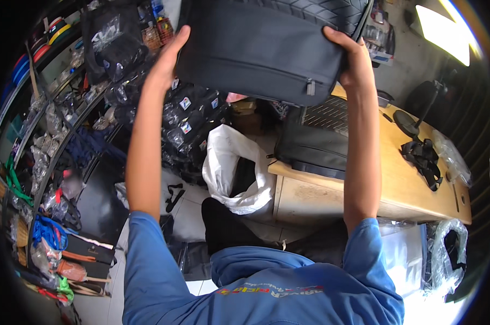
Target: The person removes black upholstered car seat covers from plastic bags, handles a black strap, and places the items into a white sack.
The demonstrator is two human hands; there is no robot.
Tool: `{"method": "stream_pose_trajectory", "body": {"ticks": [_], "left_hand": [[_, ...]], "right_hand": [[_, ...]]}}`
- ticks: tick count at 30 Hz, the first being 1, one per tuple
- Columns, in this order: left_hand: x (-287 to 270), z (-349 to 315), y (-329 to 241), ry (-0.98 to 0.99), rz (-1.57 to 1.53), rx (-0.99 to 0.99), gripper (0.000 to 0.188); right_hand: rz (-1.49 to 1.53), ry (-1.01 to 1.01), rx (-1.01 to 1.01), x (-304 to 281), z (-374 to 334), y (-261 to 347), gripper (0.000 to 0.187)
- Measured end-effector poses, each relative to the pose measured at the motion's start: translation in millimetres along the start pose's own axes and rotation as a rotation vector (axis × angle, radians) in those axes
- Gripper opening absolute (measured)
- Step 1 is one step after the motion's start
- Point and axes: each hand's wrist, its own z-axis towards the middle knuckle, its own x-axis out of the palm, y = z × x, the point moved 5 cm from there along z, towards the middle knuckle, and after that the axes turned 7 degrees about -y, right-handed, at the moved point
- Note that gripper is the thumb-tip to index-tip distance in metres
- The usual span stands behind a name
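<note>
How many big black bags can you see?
2. One black bag is held up between the left hand and right hand; another bag lies on the wooden table. More may be hidden.

A stack of black goods wrapped in clear plastic bags [188, 122], each bearing a small square white label with coloured marks [185, 103], stands at centre left beneath the raised bag. Further clear plastic packets [44, 162] hang along the shelves at the left. A crumpled white plastic sack [228, 162] slumps against the wooden table's end. A clear plastic bag with black contents [448, 254] lies at lower right, beside a flat clear plastic-wrapped package [404, 254].
</note>
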Motion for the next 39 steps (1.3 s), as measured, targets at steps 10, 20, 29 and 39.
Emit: {"method": "stream_pose_trajectory", "body": {"ticks": [10,20,29,39], "left_hand": [[125,-19,57,-0.282,-0.821,-0.981,0.031],[186,-49,46,0.035,-0.669,-0.802,0.032],[196,-94,85,0.220,-0.690,-0.932,0.027],[204,-150,137,0.490,0.202,-0.787,0.066]], "right_hand": [[-0.258,-0.155,0.453,-112,41,31,0.022],[-0.238,-0.172,0.623,-175,27,10,0.030],[-0.562,-0.187,0.723,-212,-7,-23,0.032],[-1.286,-0.195,0.728,-305,-57,-91,0.074]]}}
